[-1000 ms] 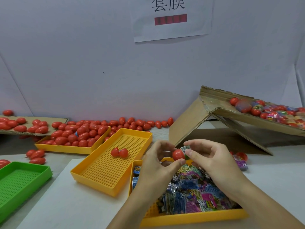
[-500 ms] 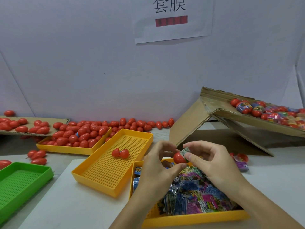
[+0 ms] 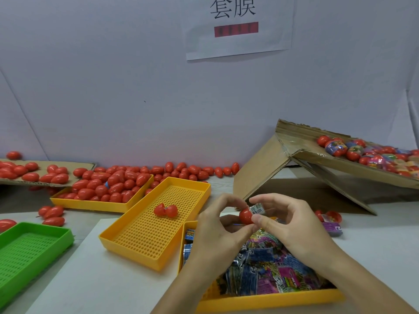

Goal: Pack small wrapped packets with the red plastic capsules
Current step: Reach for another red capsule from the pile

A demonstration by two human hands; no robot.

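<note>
Hands (image 3: 217,232) have edged closer — left grips capsule (image 3: 246,215), right (image 3: 292,225) pinches packet (image 3: 257,209), now at its mouth — stuffing looks underway.

The packet (image 3: 257,209) has gone further into the capsule (image 3: 246,215).

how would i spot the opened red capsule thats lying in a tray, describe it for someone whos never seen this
Find the middle yellow tray, the perforated one set diagonally between the tray heaped with red capsules and the tray of packets. The open capsule is the only thing in it. Its two halves lie spread apart but joined, unlike the closed ones nearby.
</note>
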